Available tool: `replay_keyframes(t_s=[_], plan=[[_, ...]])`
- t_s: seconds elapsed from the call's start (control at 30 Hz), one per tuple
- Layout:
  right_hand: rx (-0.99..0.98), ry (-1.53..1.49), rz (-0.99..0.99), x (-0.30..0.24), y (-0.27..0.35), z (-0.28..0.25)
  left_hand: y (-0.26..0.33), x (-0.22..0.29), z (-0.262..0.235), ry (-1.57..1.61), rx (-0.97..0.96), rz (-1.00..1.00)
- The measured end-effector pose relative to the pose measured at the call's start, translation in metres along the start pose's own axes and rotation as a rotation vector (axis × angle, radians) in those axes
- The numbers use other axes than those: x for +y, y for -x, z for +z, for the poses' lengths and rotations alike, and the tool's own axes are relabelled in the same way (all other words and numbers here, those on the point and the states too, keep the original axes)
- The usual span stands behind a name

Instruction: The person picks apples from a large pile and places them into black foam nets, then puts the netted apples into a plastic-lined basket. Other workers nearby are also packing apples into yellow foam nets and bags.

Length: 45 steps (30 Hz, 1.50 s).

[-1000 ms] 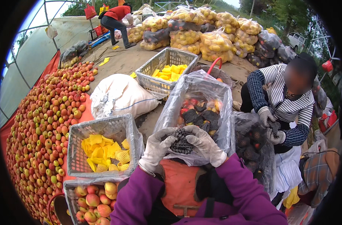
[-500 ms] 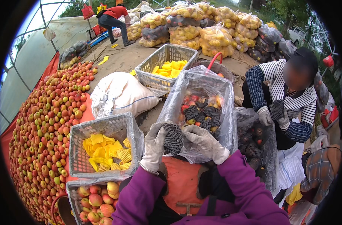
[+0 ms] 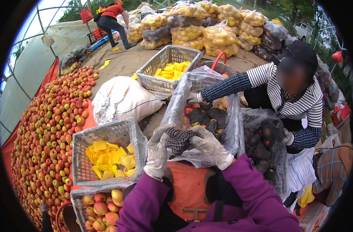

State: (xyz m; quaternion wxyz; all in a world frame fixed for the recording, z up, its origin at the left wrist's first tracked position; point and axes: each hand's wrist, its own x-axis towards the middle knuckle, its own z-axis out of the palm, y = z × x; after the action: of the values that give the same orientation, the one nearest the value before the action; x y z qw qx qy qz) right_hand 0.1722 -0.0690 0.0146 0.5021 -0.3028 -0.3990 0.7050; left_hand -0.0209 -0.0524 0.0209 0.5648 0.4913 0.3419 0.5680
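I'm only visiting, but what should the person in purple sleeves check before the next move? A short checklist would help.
1. Left hand on the black net: ok.
2. Right hand on it too: ok.
3. Anything inside the net: cannot tell; its folds hide the inside.
4. Co-worker's hand in the lined crate, apart from both: ok.
5. Loose apples nearby, lower left: ok.

Net sleeve (image 3: 177, 140), one. Dark grey, ribbed open mesh; crinkled, drawn out sideways. Held up in front of you at your twelve o'clock; contents indiscernible.
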Motion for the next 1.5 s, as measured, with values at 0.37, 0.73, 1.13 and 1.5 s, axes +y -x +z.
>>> replay_keyframes(t_s=[0.37,0.73,1.13,1.5], plan=[[0.302,0.170,-0.226,-0.005,-0.008,0.001,-0.003,0.022,0.003,-0.091,0.285,-0.192],[0.300,0.453,-0.336,0.002,-0.003,0.008,0.008,0.012,0.010,-0.022,-0.196,-0.435],[0.214,0.413,-0.347,-0.005,0.004,0.006,0.002,0.012,0.001,0.259,0.099,-0.239],[-0.209,-0.187,0.164,-0.016,0.007,0.020,0.009,0.014,0.006,0.193,-0.029,-0.308]])
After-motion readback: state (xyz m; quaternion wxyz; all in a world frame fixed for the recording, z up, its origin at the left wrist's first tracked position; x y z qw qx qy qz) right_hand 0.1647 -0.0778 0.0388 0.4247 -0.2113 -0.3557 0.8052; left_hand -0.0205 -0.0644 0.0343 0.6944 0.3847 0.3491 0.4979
